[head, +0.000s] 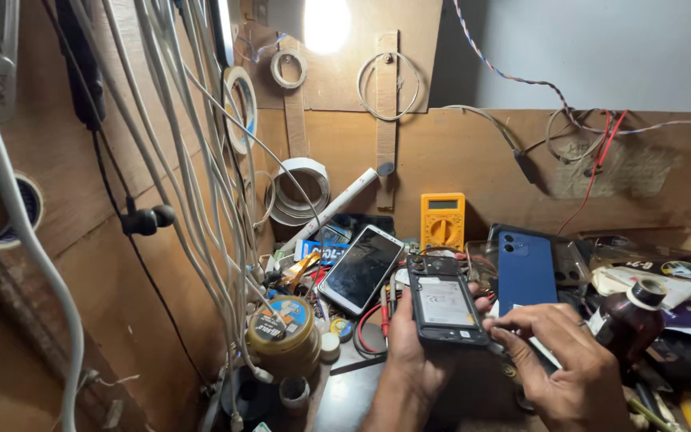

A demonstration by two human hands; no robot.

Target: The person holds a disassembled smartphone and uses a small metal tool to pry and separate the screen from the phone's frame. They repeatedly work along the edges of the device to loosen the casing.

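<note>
Your left hand (409, 356) holds the opened phone (444, 300), battery showing, up over the cluttered tabletop (353, 396). Your right hand (565, 360) pinches its lower right corner, near the blue phone (526, 270).

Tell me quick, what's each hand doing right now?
Left hand: closed around the opened phone, holding it up from below.
Right hand: fingertips pinched at the phone's lower right corner; whether they grip anything cannot be told.
</note>
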